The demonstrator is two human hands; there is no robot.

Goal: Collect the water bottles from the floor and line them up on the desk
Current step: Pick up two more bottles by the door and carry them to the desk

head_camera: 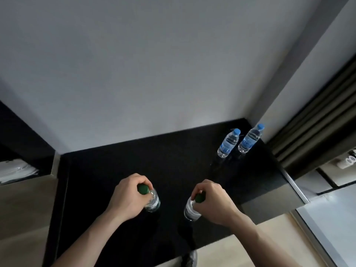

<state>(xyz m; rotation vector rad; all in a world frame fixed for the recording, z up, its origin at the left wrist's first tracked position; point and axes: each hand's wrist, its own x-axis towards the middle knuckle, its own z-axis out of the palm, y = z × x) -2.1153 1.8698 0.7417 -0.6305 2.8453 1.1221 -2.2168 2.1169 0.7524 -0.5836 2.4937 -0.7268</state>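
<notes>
Two clear water bottles with green caps are over the black desk (163, 162). My left hand (127, 197) grips the neck of the left green-capped bottle (153, 201). My right hand (213, 203) grips the neck of the right green-capped bottle (189, 211). Both bottles are upright near the desk's front half; whether their bases touch the top is hard to tell. Two blue-capped bottles, one (228, 143) beside the other (250, 138), stand upright side by side in the desk's far right corner.
A pale wall (154, 74) backs the desk. A dark shelf unit holding white items (15, 170) is on the left. Dark curtains (317, 122) hang at the right, with a white socket strip (346, 162) below them. Beige floor (269, 247) shows in front.
</notes>
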